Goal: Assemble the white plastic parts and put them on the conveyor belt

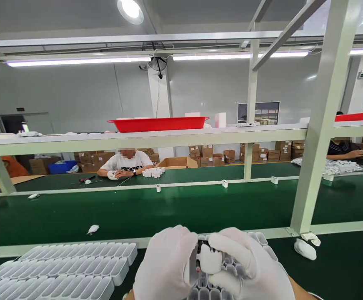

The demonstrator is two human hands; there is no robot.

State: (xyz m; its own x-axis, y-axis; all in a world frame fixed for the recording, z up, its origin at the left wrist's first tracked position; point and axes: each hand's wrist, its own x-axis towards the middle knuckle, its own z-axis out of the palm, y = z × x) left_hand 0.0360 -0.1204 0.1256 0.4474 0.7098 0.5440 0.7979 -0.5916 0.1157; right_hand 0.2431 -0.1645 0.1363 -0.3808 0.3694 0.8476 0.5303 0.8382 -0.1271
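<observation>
While the gloved left hand (167, 264) grips a white plastic shell (193, 266), right hand (259, 266) pinching a white squarish part (211, 260) close beside it, both arched inward, oblong cups (56, 271) crowding left, rail (275, 233) edging ahead, bare tabletop (340, 271) rightward

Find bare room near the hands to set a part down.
Free: mid green surface, between the loose white piece and the thick post; dark worktop right of the white lump. Crowded: worktop left, packed with white cases; around the right hand, more cases.
</observation>
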